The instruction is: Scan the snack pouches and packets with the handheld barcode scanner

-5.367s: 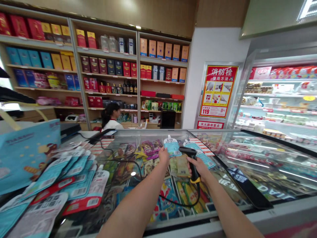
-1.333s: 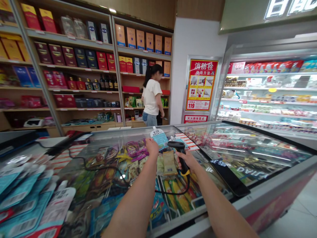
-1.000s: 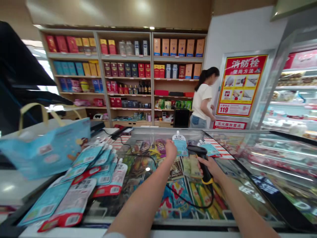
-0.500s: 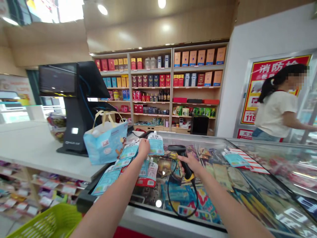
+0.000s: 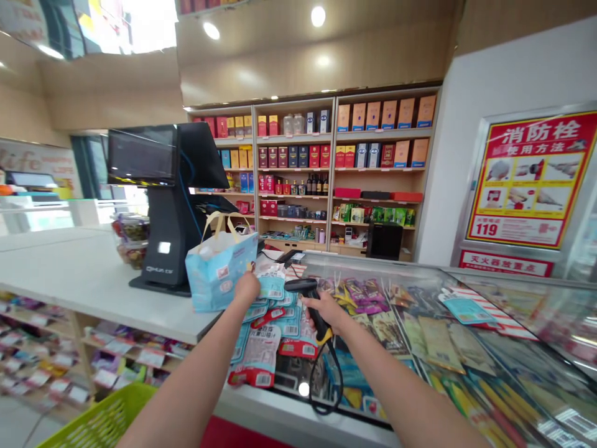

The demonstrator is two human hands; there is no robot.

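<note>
Right hand [image 5: 328, 311] grips a barcode scanner [image 5: 302, 285], left hand [image 5: 247, 289] touches blue pouches [image 5: 290, 325].

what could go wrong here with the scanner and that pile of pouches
The pile of pouches lies close to the front edge of the freezer's glass lid, so a pouch might slide off if the left hand disturbs it. The coiled cord of the barcode scanner in the right hand could snag the pile. The blue paper bag beside the left hand could get knocked over.
</note>
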